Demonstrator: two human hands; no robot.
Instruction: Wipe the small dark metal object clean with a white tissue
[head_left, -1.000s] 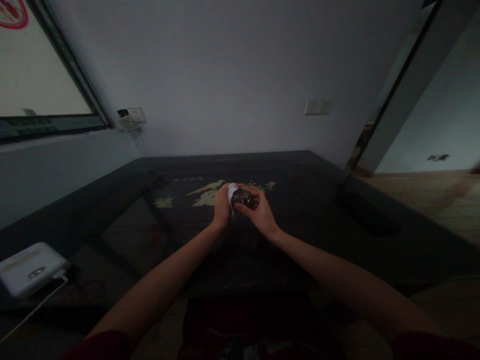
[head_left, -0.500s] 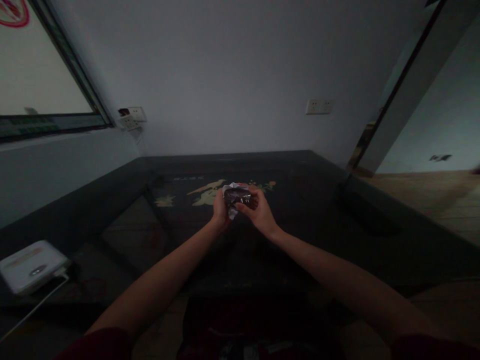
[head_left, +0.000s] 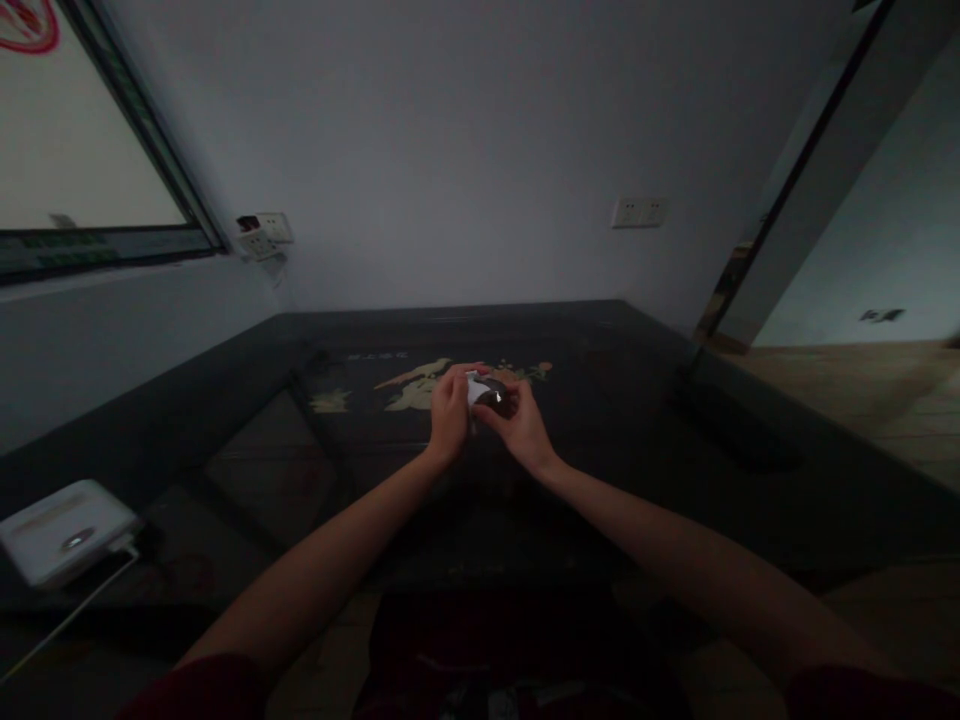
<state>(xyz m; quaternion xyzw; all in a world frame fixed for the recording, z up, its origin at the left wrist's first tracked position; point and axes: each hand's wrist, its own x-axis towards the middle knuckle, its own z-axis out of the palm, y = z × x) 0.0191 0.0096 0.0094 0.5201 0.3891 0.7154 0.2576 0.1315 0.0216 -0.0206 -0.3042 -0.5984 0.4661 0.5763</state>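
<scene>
Over the middle of the dark table, my left hand (head_left: 448, 412) is closed around a white tissue (head_left: 475, 388), pressed to the left side of a dark, shiny, rounded object (head_left: 496, 396). My right hand (head_left: 527, 424) grips that object from the right, its thumb along the near side and its fingers behind. The object reflects light like glass or glossy plastic; its exact kind cannot be made out. Fingers and tissue hide part of it.
The black glossy table (head_left: 420, 520) carries a bird-and-flower picture (head_left: 416, 385). At the left lies a white box-shaped device (head_left: 67, 535) with a cable (head_left: 71, 620). A dark flat item (head_left: 739, 430) rests on the right. Wall sockets (head_left: 639, 212) are beyond.
Half a second ago the tissue was spread beneath the dark object, which showed more of its face. Now my left hand is folded around the tissue at its left side. My right hand has barely moved.
</scene>
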